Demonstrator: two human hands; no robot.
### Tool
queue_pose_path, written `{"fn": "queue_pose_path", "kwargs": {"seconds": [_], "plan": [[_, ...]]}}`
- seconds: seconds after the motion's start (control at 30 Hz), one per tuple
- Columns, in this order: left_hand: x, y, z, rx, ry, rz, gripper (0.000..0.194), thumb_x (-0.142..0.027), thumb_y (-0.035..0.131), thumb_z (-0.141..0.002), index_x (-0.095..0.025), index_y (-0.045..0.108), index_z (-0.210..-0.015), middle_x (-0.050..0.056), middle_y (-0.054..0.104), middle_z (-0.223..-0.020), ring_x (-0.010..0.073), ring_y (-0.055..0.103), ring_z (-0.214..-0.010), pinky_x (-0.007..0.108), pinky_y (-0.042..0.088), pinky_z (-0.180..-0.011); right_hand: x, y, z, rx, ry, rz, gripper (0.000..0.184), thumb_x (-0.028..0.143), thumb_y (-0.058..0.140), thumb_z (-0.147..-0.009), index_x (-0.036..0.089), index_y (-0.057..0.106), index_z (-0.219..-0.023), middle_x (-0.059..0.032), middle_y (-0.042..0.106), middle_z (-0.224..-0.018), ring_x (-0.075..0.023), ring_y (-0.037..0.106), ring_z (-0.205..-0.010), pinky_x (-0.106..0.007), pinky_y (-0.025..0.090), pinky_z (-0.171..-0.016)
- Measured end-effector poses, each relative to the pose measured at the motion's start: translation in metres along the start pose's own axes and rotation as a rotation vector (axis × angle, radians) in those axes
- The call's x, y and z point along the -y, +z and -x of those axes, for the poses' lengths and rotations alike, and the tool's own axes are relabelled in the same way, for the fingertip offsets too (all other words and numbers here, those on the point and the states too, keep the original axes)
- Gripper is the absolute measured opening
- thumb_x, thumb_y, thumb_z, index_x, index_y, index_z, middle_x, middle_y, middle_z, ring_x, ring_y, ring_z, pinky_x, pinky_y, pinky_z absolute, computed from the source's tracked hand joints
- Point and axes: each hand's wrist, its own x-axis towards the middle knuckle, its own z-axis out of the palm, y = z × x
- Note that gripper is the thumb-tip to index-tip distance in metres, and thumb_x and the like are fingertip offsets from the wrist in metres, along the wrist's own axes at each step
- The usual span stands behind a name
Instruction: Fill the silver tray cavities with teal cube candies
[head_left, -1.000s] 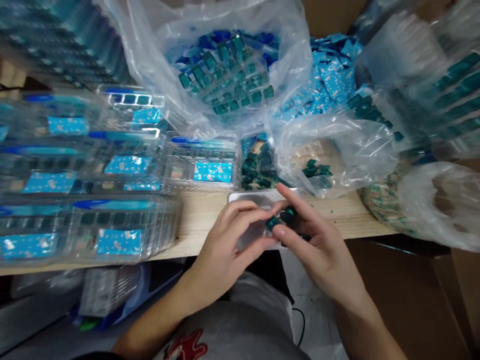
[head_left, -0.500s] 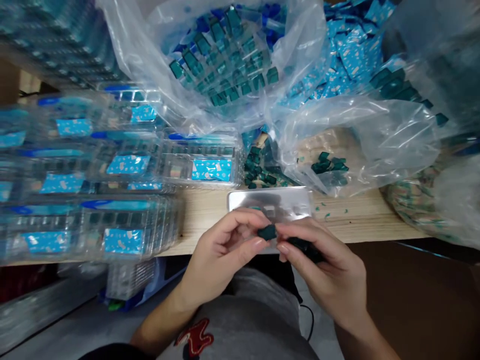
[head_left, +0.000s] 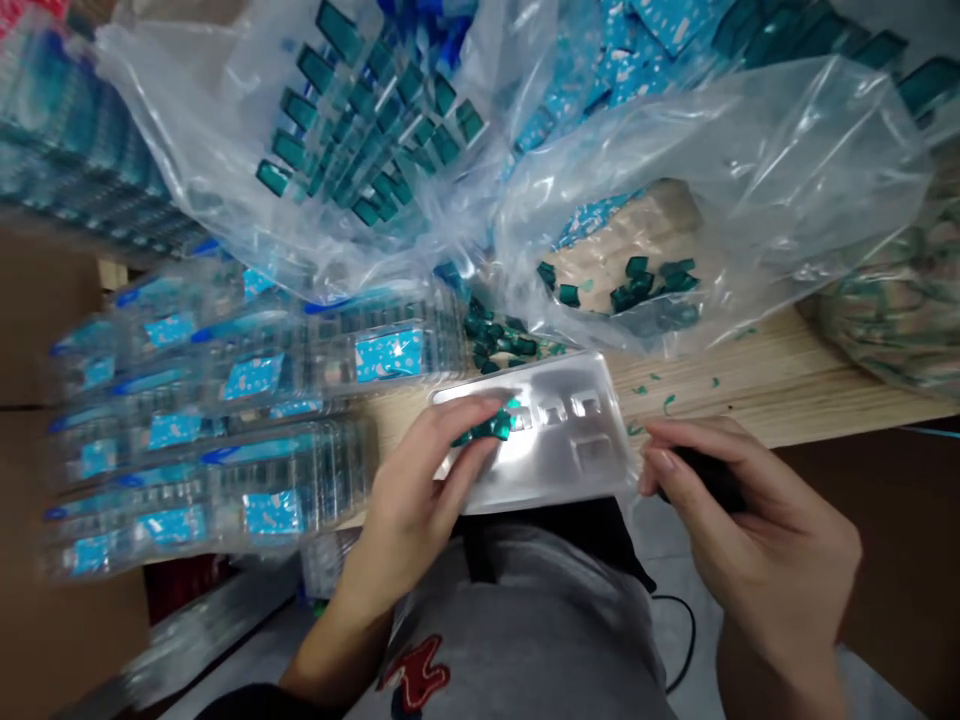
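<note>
My left hand (head_left: 416, 475) pinches a dark green translucent plastic piece (head_left: 491, 426) between thumb and fingers. It is over the left part of a shiny, silvery tray (head_left: 540, 470) with small square recesses, lying at the bench edge. To the right of the tray, my right hand (head_left: 765, 530) is closed around a slim black tool (head_left: 711, 478). Its tip end is blurred near the fingertips, so its kind cannot be made out. Just behind the tray lie loose green pieces (head_left: 499, 340) in a heap.
Clear packs with blue patterned packets (head_left: 390, 355) stand stacked on the left. Behind are a plastic bag (head_left: 180, 120) of green pieces and another open bag (head_left: 757, 150). Green scraps (head_left: 670, 404) dot the wooden bench (head_left: 720, 400). A bag of scraps (head_left: 892, 310) is at right.
My hands have moved apart: the left has brought the green piece down to the tray, the right has drawn away rightward with the black tool. The view has shifted and tilted.
</note>
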Motion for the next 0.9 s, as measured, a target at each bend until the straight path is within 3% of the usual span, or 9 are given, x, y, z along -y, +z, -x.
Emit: {"fn": "queue_pose_path", "kwargs": {"seconds": [0.2, 0.3, 0.53, 0.7, 0.8, 0.9], "plan": [[-0.004, 0.005, -0.005, 0.080, 0.068, -0.243, 0.037, -0.014, 0.058, -0.095, -0.024, 0.052, -0.130, 0.003, 0.070, -0.111, 0.0162, 0.064, -0.101, 0.030, 0.051, -0.089, -0.004, 0.001, 0.001, 0.001, 0.031, -0.016, 0.029, 0.011, 0.068, -0.087, 0.033, 0.072, -0.104, 0.0067, 0.071, -0.088, -0.0091, 0.062, -0.075, -0.022, 0.051, -0.073], [-0.005, 0.007, -0.008, 0.097, 0.129, -0.331, 0.030, -0.016, 0.058, -0.095, -0.023, 0.055, -0.124, 0.003, 0.071, -0.104, 0.0181, 0.064, -0.094, 0.033, 0.048, -0.085, -0.007, 0.002, 0.002, -0.005, 0.093, -0.061, 0.026, 0.015, 0.069, -0.087, 0.034, 0.072, -0.104, 0.0062, 0.070, -0.088, -0.0093, 0.062, -0.075, -0.022, 0.051, -0.074], [-0.005, 0.021, -0.011, 0.013, 0.218, -0.500, 0.021, -0.022, 0.064, -0.092, -0.023, 0.062, -0.113, 0.005, 0.072, -0.094, 0.0220, 0.060, -0.086, 0.036, 0.038, -0.080, -0.007, -0.004, 0.001, 0.129, 0.318, -0.453, 0.038, 0.019, 0.054, -0.093, 0.035, 0.064, -0.126, 0.0010, 0.067, -0.101, -0.0093, 0.062, -0.068, -0.027, 0.054, -0.069], [0.001, 0.020, -0.014, 0.086, 0.199, -0.420, 0.022, -0.021, 0.061, -0.093, -0.025, 0.065, -0.114, 0.005, 0.073, -0.102, 0.0225, 0.061, -0.090, 0.036, 0.037, -0.080, 0.000, 0.003, -0.003, 0.171, 0.375, -0.534, 0.032, 0.022, 0.058, -0.092, 0.028, 0.057, -0.123, 0.0000, 0.073, -0.091, -0.0088, 0.063, -0.054, -0.025, 0.053, -0.056], [0.000, 0.013, -0.013, 0.134, 0.175, -0.344, 0.028, -0.019, 0.062, -0.092, -0.025, 0.063, -0.119, 0.005, 0.071, -0.111, 0.0227, 0.061, -0.099, 0.036, 0.038, -0.086, 0.005, 0.011, -0.005, 0.210, 0.381, -0.690, 0.015, 0.025, 0.062, -0.090, 0.026, 0.055, -0.103, 0.0023, 0.075, -0.083, -0.0077, 0.061, -0.046, -0.023, 0.052, -0.051], [-0.010, 0.007, -0.010, 0.078, 0.092, -0.126, 0.032, -0.016, 0.061, -0.093, -0.026, 0.061, -0.124, 0.004, 0.068, -0.114, 0.0204, 0.060, -0.105, 0.033, 0.044, -0.089, 0.010, 0.019, -0.005, 0.210, 0.363, -0.707, 0.012, 0.023, 0.070, -0.084, 0.024, 0.059, -0.089, 0.0057, 0.072, -0.070, -0.0071, 0.060, -0.044, -0.020, 0.051, -0.049]]}}
